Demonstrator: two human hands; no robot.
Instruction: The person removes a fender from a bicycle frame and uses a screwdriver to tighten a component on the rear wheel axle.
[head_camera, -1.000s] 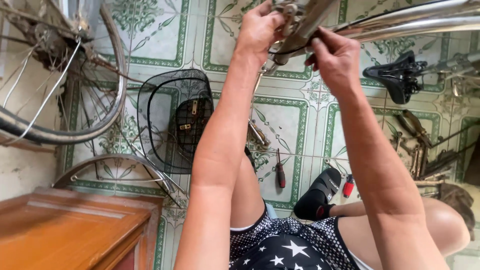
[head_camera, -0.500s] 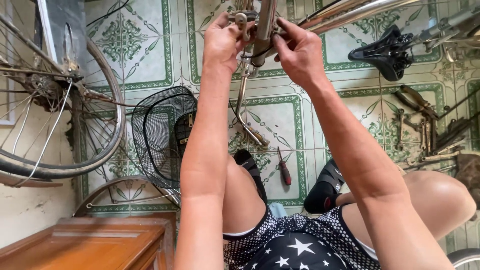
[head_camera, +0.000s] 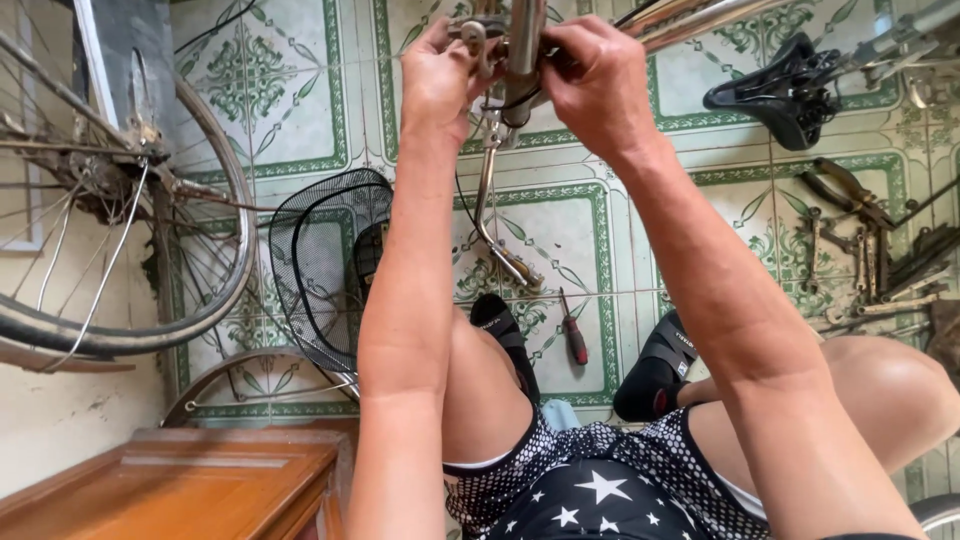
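Both of my arms reach up to a chrome bicycle frame tube (head_camera: 527, 35) at the top of the head view. My left hand (head_camera: 438, 72) grips a metal clamp part (head_camera: 476, 38) on the tube's left side. My right hand (head_camera: 592, 85) closes around the tube and the black cable on its right side. A curved chrome lever (head_camera: 492, 215) hangs down below the two hands, over the tiled floor. My fingers hide the joint itself.
A bicycle wheel (head_camera: 120, 230) stands at the left, a black wire basket (head_camera: 322, 262) beside it. A red-handled screwdriver (head_camera: 572, 330) lies on the tiled floor (head_camera: 290, 90). A black saddle (head_camera: 780, 88) and several tools (head_camera: 860, 240) lie at the right. A wooden cabinet (head_camera: 190, 490) is at lower left.
The view has tilted down, so my hands and the tube sit lower in the picture. Both hands stay on the tube; my left hand has shifted onto the clamp part.
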